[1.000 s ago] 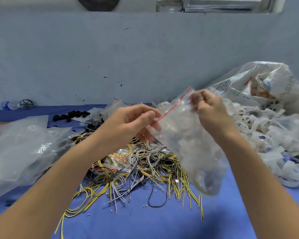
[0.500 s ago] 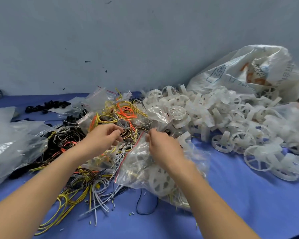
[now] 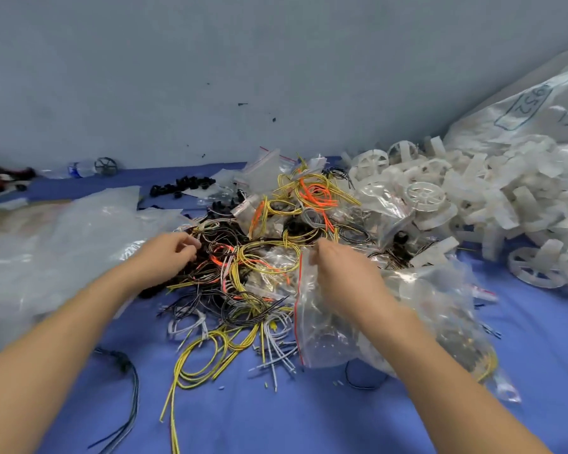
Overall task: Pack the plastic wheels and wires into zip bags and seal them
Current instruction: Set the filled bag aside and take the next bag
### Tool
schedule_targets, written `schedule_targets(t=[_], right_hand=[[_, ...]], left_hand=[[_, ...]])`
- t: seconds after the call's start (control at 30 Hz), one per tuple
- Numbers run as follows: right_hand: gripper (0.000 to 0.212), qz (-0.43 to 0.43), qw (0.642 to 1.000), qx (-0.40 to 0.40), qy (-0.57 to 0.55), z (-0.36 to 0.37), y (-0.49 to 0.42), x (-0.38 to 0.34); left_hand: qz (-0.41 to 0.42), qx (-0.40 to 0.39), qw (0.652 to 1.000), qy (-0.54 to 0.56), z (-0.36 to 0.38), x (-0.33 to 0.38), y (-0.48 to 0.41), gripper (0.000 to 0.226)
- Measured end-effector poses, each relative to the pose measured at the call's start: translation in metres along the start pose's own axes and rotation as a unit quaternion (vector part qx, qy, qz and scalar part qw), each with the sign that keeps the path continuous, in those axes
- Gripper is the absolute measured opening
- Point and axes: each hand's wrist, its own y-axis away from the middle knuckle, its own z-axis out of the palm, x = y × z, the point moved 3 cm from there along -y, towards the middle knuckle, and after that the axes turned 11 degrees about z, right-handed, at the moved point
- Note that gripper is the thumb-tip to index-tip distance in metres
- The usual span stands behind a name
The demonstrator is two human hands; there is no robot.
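Observation:
A filled zip bag (image 3: 328, 339) with a red seal strip lies on the blue table cloth (image 3: 276, 417), holding white wheels and wires. My right hand (image 3: 341, 273) is at its upper corner, with curled fingers pinching the plastic by the strip. My left hand (image 3: 174, 253) hovers over the tangled wire pile (image 3: 253, 267) of yellow, black, orange and white wires. Its fingers are loosely curled and hold nothing. A heap of white plastic wheels (image 3: 492, 198) spreads at the right.
A large clear plastic sheet (image 3: 63, 244) covers the left side. A big printed sack (image 3: 522, 116) leans on the wall at the right. Small black parts (image 3: 181, 185) and empty zip bags (image 3: 263, 168) lie behind the wires. A bottle (image 3: 79, 168) lies far left.
The bag came down from in front of me onto the table. My left hand let go of it and moved left over the wires. My view tilted down and left.

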Motion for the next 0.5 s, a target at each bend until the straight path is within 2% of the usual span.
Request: schedule_targets(t=[0.1,0.27,0.4,0.5], right_hand=[[0.022,0.007,1.0,0.0,-0.019,0.007,-0.005,0.001],[0.023,0.05,0.987,-0.069,-0.139,0.013,-0.011,0.015],[0.024,0.055,0.989,-0.062,-0.125,0.012,-0.008,0.015],[0.024,0.058,0.988,-0.062,-0.126,0.012,-0.007,0.015]], left_hand=[[0.017,-0.011,1.0,-0.017,0.0,-0.01,0.011,0.015],[0.012,0.009,0.999,-0.045,0.001,-0.019,0.012,0.02],[0.003,-0.008,0.994,-0.11,0.001,-0.028,0.01,0.03],[-0.016,0.01,0.995,-0.101,-0.001,-0.037,0.011,0.034]])
